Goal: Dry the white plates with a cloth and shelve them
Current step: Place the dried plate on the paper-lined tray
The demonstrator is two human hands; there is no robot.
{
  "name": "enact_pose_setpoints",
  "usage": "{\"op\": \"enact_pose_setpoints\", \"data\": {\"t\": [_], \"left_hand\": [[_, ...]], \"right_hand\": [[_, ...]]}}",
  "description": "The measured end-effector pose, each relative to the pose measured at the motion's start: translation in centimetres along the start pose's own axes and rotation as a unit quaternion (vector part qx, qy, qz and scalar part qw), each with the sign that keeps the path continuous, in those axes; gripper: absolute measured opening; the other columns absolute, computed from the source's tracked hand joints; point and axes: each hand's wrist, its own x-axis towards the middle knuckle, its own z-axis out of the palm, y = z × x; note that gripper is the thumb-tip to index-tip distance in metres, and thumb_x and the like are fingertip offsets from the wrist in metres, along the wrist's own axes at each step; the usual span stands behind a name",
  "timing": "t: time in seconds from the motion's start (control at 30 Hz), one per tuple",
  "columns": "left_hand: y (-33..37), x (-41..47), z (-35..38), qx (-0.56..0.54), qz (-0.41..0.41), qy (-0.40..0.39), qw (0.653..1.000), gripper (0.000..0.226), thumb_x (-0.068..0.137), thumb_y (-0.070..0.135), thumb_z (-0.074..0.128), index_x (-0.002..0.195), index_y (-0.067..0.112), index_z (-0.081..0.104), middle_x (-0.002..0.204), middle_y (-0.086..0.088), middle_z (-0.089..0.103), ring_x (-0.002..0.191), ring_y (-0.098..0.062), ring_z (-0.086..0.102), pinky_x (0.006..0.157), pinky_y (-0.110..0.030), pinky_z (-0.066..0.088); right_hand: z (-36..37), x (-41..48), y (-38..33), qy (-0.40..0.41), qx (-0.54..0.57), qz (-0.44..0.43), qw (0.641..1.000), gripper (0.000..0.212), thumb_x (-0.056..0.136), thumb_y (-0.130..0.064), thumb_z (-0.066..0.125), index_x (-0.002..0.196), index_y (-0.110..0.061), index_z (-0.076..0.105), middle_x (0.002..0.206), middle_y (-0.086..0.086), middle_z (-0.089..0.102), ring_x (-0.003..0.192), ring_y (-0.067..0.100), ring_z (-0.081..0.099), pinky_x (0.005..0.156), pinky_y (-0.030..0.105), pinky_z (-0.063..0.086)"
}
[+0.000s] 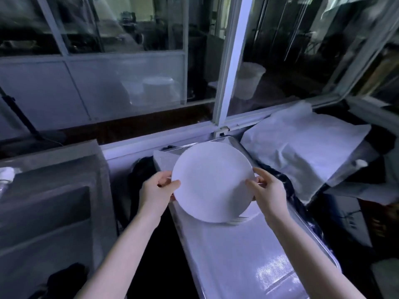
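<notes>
Now pinches a white plate [212, 182] by opposite rims with left hand [156, 189] and right hand [268, 190], thumbs on top, over a plate stack [245, 219] on a tray [237, 266].

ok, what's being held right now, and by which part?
One white plate, held by its rim: left hand pinches the left edge, right hand the right edge, thumbs on the upper face.

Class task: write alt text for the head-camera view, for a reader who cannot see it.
The left hand and right hand grip a white plate by opposite edges over a small stack of plates on a metal tray. A crumpled white sheet lies to the right, below a glass-paned window.
</notes>
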Motion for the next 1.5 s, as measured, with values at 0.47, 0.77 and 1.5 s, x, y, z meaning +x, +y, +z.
{"op": "enact_pose_setpoints", "data": {"t": [0.47, 0.77, 1.5], "left_hand": [[-4.5, 2.8, 12.4, 0.153, -0.043, 0.032, 0.987, 0.038, 0.08, 0.005, 0.07, 0.072, 0.042, 0.068, 0.068, 0.023, 0.071, 0.071, 0.004, 0.065, 0.061, -0.015, 0.043], [-5.8, 3.4, 13.5, 0.215, -0.018, 0.058, 0.975, 0.046, 0.081, -0.002, 0.064, 0.062, 0.039, 0.061, 0.057, 0.023, 0.065, 0.07, -0.016, 0.058, 0.063, -0.026, 0.042], [-7.5, 4.6, 15.3, 0.092, -0.152, -0.005, 0.984, 0.062, 0.071, 0.051, 0.07, 0.129, 0.029, 0.058, 0.127, 0.004, 0.067, 0.113, -0.017, 0.064, 0.097, -0.042, 0.052]], "right_hand": [[-4.6, 8.3, 10.0, -0.015, -0.13, 0.047, 0.99, 0.034, 0.07, -0.001, 0.059, 0.061, -0.014, 0.028, 0.064, 0.005, 0.026, 0.067, 0.021, 0.022, 0.057, 0.032, 0.017], [-3.6, 9.9, 12.0, -0.027, -0.136, 0.052, 0.989, 0.031, 0.073, -0.005, 0.062, 0.06, -0.015, 0.036, 0.057, -0.004, 0.029, 0.057, 0.014, 0.021, 0.048, 0.023, 0.023], [-1.2, 10.0, 13.1, -0.058, -0.054, 0.15, 0.985, 0.02, 0.083, -0.037, 0.069, 0.093, -0.02, 0.063, 0.096, 0.004, 0.067, 0.092, 0.024, 0.062, 0.078, 0.034, 0.049]]}}
